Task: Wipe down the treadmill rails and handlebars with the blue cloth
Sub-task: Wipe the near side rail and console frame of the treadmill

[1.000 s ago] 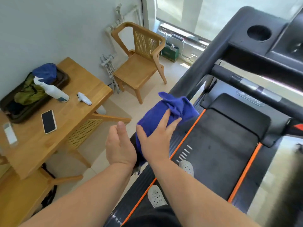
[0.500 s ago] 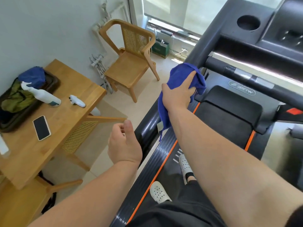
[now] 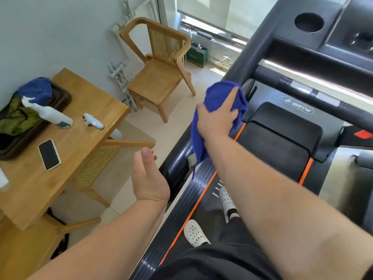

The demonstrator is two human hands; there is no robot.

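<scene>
My right hand (image 3: 217, 116) holds the blue cloth (image 3: 198, 142) against the treadmill's left rail (image 3: 254, 49), fingers curled over the bunched fabric. A tail of the cloth hangs down below the hand. The black rail slopes up to the console; its lower part (image 3: 177, 154) shows under the cloth. The crosswise handlebar (image 3: 314, 93) runs to the right of the cloth. My left hand (image 3: 148, 176) hovers beside the lower rail, fingers loosely curled, holding nothing. I stand on the treadmill belt (image 3: 270, 156) in white shoes.
A wooden table (image 3: 66, 146) at the left carries a dark tray (image 3: 60, 96) with cloths, a spray bottle (image 3: 49, 114), a small white bottle (image 3: 93, 122) and a phone (image 3: 49, 154). A wooden chair (image 3: 159, 77) stands by the wall. The console (image 3: 323, 29) rises at upper right.
My right hand slid the cloth up the left rail from its lower part toward the console over the last second. My left hand stayed beside the rail.
</scene>
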